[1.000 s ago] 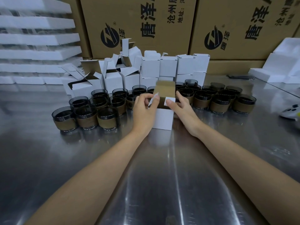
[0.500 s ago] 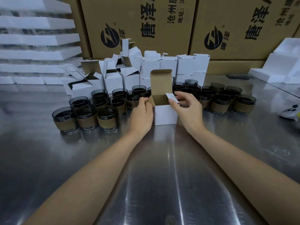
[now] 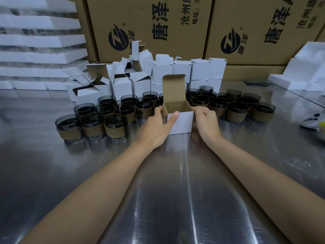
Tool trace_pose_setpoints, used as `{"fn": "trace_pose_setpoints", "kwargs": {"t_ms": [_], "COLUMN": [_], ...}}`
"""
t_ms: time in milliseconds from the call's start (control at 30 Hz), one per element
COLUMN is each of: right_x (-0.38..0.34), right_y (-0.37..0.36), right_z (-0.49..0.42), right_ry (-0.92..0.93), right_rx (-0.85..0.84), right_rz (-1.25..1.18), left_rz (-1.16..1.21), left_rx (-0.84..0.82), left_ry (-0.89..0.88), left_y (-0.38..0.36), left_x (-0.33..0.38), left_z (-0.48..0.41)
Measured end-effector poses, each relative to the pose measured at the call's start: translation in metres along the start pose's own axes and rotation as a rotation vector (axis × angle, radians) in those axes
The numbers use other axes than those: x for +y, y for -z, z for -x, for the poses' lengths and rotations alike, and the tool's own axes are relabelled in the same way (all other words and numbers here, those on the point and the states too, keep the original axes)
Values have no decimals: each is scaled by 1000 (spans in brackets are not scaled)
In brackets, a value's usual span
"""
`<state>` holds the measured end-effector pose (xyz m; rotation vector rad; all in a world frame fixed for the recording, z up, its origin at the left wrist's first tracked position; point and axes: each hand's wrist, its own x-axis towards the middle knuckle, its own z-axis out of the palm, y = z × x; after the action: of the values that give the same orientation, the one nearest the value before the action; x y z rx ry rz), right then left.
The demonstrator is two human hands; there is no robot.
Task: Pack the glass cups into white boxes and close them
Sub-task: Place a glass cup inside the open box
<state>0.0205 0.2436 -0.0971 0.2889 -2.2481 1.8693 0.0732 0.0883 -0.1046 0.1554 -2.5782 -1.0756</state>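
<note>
A small white box (image 3: 182, 123) stands upright on the steel table (image 3: 167, 191), its lid flap raised and its brown inside open and empty. My left hand (image 3: 158, 125) grips the box's left side, thumb across the white front and fingers behind the left edge. My right hand (image 3: 204, 121) holds the right side, fingers curled at the top right corner. Dark glass cups with brown sleeves (image 3: 114, 127) stand in rows to the left and right (image 3: 235, 111) behind the box.
A cluster of white boxes (image 3: 181, 71), some open, some shut, stands behind the cups. Large brown cartons (image 3: 149, 23) line the back. Foam trays (image 3: 40, 39) are stacked at the left, foam pieces (image 3: 302, 74) at the right. A small device (image 3: 314, 120) lies at the right edge.
The box's lid swung up and both side flaps were spread outward. My hands moved from the flaps down onto the box's two sides.
</note>
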Motion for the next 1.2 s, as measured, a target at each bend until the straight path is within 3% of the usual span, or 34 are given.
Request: {"fn": "trace_pose_setpoints", "kwargs": {"t_ms": [167,300,400,567,700,800,967,1100,1200], "right_x": [1,7,15,17,-9,-25,-31,-32,-26], "right_y": [4,24,50,79,71,55,33,41,54], "right_z": [-5,-13,-24,-25,-12,1,19,10,-4], "right_ry": [14,228,161,-57,-57,23,235,133,167], "right_rx": [34,283,454,172,66,-13,-67,-83,16], "right_rz": [25,471,725,1035,1435,1552,1252,656,330], "left_rz": [155,324,371,408,415,407,391,390,392], "left_rx": [31,61,82,81,71,73,77,84,78], "left_ry": [27,48,47,31,28,15,-1,-6,-8], "left_y": [0,1,1,1,1,0,0,0,0], "left_x": [1,-4,-6,-8,-9,-10,-11,-11,-11], "left_z": [-1,-2,-4,-6,-7,-7,-7,-7,-7]}}
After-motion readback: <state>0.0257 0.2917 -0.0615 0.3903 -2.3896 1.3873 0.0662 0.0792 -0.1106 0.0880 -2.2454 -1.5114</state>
